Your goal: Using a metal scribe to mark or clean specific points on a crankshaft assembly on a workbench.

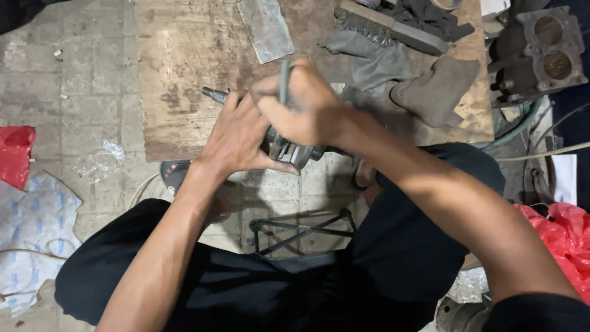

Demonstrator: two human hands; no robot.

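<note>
A dark, greasy metal engine part [289,147], lumpy with round webs and a tapered shaft end poking out to the left, sits at the near edge of a worn wooden board [178,67] that serves as the worktop. The left hand [236,138] wraps around it from the left, its grip closed on the part, thumb underneath. The right hand [307,104] is fisted above it, its grip closed on a thin grey metal rod [284,77] that stands nearly upright out of the fist; the rod's lower end is hidden by the fingers, so where it meets the part cannot be told. Most of the part is covered by both hands.

The board is scuffed plywood, stained dark in patches. On it, behind the hands, lie a flat dull sheet of metal [265,27], a wire brush [384,27] with a wooden back, and crumpled grey rags [424,86], rough and oily. At the top right a heavy cast block [541,52] with two round bores is partly cut off by the frame edge.

Below the hands, between the person's knees in black trousers, a thin black wire frame [301,230] rests on the paved floor [67,80] of grey bricks. Red plastic bags [15,154] lie at the left and right edges, and a clear crinkled wrapper [98,161] lies on the bricks.
</note>
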